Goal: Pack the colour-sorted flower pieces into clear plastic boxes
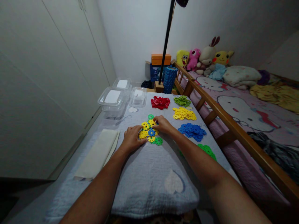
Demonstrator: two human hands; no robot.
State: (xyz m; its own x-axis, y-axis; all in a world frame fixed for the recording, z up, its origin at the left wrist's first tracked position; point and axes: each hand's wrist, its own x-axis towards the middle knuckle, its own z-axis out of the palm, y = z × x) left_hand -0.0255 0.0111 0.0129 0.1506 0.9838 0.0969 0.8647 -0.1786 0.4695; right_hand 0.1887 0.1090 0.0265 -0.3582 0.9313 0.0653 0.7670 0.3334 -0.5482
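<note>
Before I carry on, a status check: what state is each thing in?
Disc cluster: bunched together; whether joined, unclear
Left hand: fingers at cluster's left edge
Right hand: fingers at cluster's right edge
Red pile: heaped
Lime pile: heaped
Yellow pile: heaped
Blue pile: heaped
Green pile: heaped, partly hidden
Beige cloth: folded
Clear containers: apparently lidded
Orange box: apparently closed

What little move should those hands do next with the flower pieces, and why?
Perhaps press the upper-right yellow piece gently with the right hand, while the left hand steadies the flower cluster. The hands are at its opposite sides, and that piece is right beside the right hand.
</note>
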